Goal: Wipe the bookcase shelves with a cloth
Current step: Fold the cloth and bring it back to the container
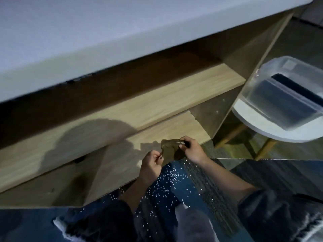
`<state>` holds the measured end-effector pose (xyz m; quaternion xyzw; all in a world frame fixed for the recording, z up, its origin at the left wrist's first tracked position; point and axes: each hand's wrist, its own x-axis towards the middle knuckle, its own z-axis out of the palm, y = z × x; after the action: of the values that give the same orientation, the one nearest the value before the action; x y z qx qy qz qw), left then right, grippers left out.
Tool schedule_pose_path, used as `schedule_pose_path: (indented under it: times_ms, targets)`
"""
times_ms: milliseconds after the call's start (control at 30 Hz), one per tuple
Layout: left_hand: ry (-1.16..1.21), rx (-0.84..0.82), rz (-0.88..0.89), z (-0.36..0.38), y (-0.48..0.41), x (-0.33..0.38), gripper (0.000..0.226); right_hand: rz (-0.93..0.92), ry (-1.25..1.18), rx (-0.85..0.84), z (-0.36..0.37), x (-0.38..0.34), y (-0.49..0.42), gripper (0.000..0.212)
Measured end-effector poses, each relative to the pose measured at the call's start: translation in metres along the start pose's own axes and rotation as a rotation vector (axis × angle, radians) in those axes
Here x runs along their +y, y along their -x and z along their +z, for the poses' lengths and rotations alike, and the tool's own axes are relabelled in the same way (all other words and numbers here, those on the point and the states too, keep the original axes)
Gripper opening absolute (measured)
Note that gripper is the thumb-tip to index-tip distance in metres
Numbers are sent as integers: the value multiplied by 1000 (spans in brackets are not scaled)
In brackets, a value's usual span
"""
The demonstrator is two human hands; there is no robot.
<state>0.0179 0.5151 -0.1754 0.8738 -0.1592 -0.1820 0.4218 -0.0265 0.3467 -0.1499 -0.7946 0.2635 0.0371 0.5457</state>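
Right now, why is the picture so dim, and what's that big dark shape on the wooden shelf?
Head view: the light is low and seemingly behind the person, whose shadow falls across the shelf; the frame is soft with blur, most at the clear container; the left hand and right hand pinching the cloth are dim but readable.

A small brown cloth hangs crumpled before the light wooden bookcase shelves.
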Motion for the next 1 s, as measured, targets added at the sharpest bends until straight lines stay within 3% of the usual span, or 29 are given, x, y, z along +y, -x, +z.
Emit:
schedule_pose_path:
  times_ms: [67,167,300,500,767,867,1000]
  targets:
    - [66,-60,-47,-3,11,37,18,14,-43,75,-21,-16,21,18]
    - [33,-120,-53,-6,21,96,9,-2,-117,220,-53,-36,46,16]
    - [25,-201,23,-7,26,173,17,25,-164,421,-110,-63,79,10]
    - [59,-188,76,32,-11,273,23,13,-104,687,-215,-71,79,19]
    - [206,-145,123,140,-78,408,22,-81,-148,882,-397,-44,30,19]
    - [272,-148,115,180,-119,437,18,-99,-98,893,-444,-30,-2,8]
    - [185,-175,105,232,-168,448,20,-92,-1,867,-476,7,-45,10]
